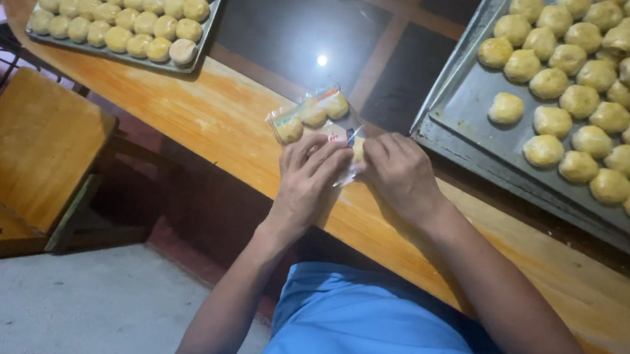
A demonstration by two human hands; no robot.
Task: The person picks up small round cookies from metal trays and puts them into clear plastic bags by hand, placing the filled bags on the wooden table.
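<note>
At the table's near wooden edge (206, 118) we press our left hand (307, 180) and right hand (403, 173) together on a clear plastic bag (319, 116) of round pastries, fingers clamped on its near end. Farther right lies a metal tray (465, 107) of pale dough balls; at the far left corner sits a second tray (211, 16), tightly filled.

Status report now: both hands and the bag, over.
Left hand and right hand both pinching clear bag of pastries. Bag on table edge. Nothing blocking.
</note>
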